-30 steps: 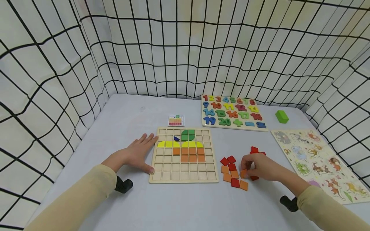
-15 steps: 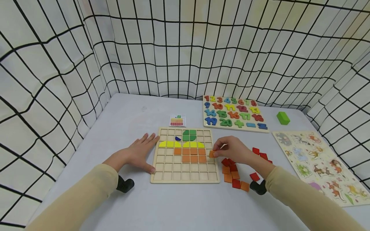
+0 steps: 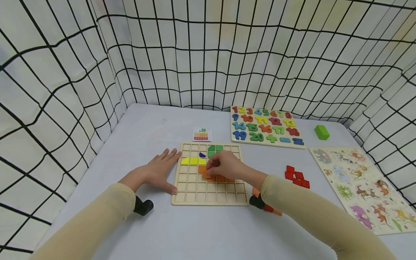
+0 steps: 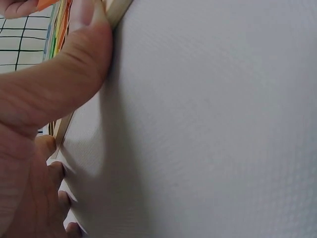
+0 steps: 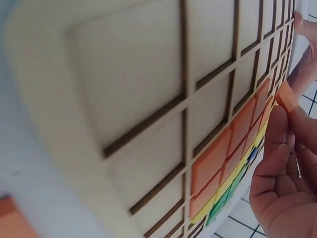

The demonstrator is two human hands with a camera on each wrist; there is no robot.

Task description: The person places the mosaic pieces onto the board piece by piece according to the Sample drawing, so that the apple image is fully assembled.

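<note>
A wooden grid board [image 3: 195, 198] lies mid-table, with yellow, green, blue and orange pieces set in its cells. My right hand [image 3: 225, 166] is over the board, pinching an orange square tile [image 5: 286, 96] between thumb and finger. In the head view this tile overlaps the left end of the lower orange row, and the hand hides part of the yellow and orange pieces. My left hand [image 3: 157, 171] lies with fingers spread at the board's left edge. In the left wrist view its thumb [image 4: 74, 64] touches the board's side.
Red square tiles [image 3: 297, 177] lie right of the board; more orange and red ones are partly hidden under the right forearm. A small pattern card [image 3: 202, 134], a number puzzle [image 3: 268, 126], a green block [image 3: 321, 132] and an animal puzzle [image 3: 357, 187] stand around. Black netting surrounds the table.
My right hand picked up an orange tile from the loose pile and carried it left over the board. The left hand has stayed at the board's edge.
</note>
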